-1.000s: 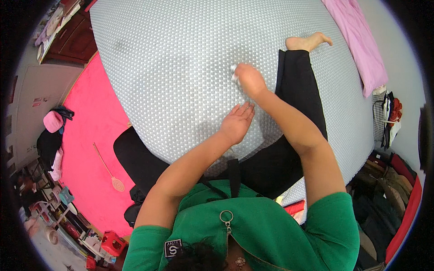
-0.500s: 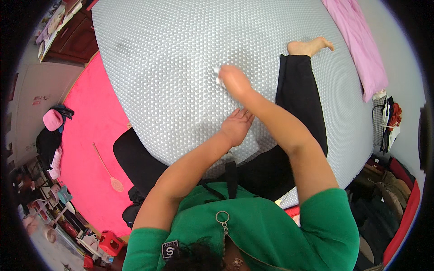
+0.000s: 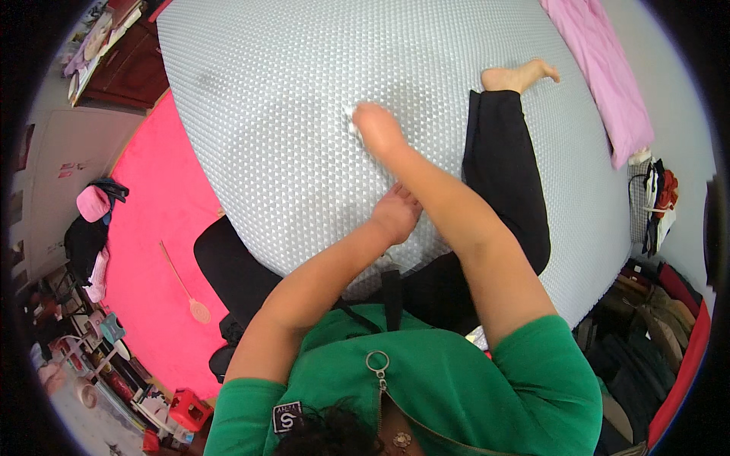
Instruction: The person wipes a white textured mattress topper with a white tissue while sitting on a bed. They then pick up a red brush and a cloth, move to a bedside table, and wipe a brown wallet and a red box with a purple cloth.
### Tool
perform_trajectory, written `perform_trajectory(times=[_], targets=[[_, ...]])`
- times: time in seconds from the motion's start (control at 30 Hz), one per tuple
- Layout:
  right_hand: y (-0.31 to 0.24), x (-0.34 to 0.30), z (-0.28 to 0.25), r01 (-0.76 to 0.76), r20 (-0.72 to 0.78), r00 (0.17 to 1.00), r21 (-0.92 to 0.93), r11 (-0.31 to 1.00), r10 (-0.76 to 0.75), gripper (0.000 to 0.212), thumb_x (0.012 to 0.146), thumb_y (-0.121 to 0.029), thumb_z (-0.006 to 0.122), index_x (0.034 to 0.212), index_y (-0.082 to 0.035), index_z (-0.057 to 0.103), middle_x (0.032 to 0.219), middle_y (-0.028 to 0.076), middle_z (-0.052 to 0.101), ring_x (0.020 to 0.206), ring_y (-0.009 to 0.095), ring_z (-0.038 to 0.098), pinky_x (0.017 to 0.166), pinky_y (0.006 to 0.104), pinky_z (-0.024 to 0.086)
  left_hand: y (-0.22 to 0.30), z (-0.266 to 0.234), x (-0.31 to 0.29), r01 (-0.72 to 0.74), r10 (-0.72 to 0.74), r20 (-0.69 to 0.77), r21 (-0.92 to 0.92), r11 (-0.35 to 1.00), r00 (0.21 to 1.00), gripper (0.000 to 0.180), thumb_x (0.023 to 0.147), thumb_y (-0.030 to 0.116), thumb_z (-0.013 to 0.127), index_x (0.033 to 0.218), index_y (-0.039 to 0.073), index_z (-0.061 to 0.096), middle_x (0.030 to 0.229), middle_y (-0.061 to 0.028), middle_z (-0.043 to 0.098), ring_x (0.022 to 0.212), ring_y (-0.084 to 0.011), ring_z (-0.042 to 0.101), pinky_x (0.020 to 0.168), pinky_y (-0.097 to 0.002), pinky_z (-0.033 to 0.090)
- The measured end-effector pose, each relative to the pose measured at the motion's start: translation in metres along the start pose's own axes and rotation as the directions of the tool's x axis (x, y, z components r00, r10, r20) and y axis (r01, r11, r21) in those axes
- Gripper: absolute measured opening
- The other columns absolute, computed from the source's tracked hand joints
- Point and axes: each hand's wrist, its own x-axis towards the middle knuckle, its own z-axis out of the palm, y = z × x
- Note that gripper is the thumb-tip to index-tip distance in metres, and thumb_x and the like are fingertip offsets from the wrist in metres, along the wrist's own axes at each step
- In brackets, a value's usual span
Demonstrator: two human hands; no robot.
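My right hand [image 3: 378, 131] reaches out over the grey-and-white patterned bed cover [image 3: 289, 175], its fingers closed. A bit of a small white tissue-like thing [image 3: 349, 112] sticks out at its fingertips; motion blurs the hand, and most of the white thing is hidden. Closer to my body, my left hand [image 3: 397, 216] lies on the cover with its fingers stretched out, partly behind my right forearm. Nothing shows in it.
My bent leg in black trousers [image 3: 508, 175] rests on the bed at the right. A pink quilt [image 3: 601, 83] lies along the far right edge. Left of the bed, a fly swatter [image 3: 199, 310] lies on the pink floor [image 3: 152, 266]. Dark clothes [image 3: 631, 365] are piled at lower right.
My right hand has moved a little to the left and farther away across the cover, with the white thing in it. My left hand has stayed nearly in place.
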Motion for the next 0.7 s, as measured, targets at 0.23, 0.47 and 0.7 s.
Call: perform_trajectory(times=[0.23, 0.47, 0.7], targets=[[-0.017, -0.022, 0.013, 0.026, -0.029, 0.999, 0.163, 0.986, -0.022, 0.011, 0.081, 0.002, 0.059, 0.087, -0.002, 0.067, 0.100, 0.015, 0.064, 0.099, 0.036, 0.062, 0.085, 0.0455, 0.053, -0.003, 0.015, 0.001, 0.102, -0.100, 0.021, -0.111, 0.989, 0.995, 0.042, 0.095, 0.017, 0.053, 0.136, 0.009, 0.058, 0.142, -0.0155, 0.057, 0.136, -0.0335, 0.049, 0.112, -0.0421, 0.040], [-0.007, 0.010, 0.012, -0.133, -0.048, 0.989, 0.123, 0.983, 0.140, 0.010, 0.087, -0.002, 0.058, 0.090, -0.004, 0.068, 0.102, 0.014, 0.066, 0.102, 0.037, 0.061, 0.084, 0.0452, 0.051, 0.001, -0.002, -0.001, 0.023, -0.021, 0.024, -0.104, 0.994, 0.999, 0.043, 0.095, 0.017, 0.052, 0.136, 0.007, 0.058, 0.145, -0.0150, 0.054, 0.137, -0.0319, 0.047, 0.115, -0.0409, 0.037], [0.040, -0.091, -0.020, -0.125, -0.021, 0.991, 0.130, 0.984, 0.129, 0.007, 0.087, -0.008, 0.059, 0.087, -0.008, 0.066, 0.098, 0.013, 0.065, 0.103, 0.036, 0.061, 0.085, 0.0439, 0.051, -0.005, 0.011, -0.013, -0.053, 0.057, -0.143, 0.033, 0.998, 0.988, 0.053, 0.093, 0.012, 0.052, 0.145, 0.002, 0.049, 0.157, -0.0126, 0.040, 0.149, -0.0308, 0.031, 0.125, -0.0454, 0.023]])
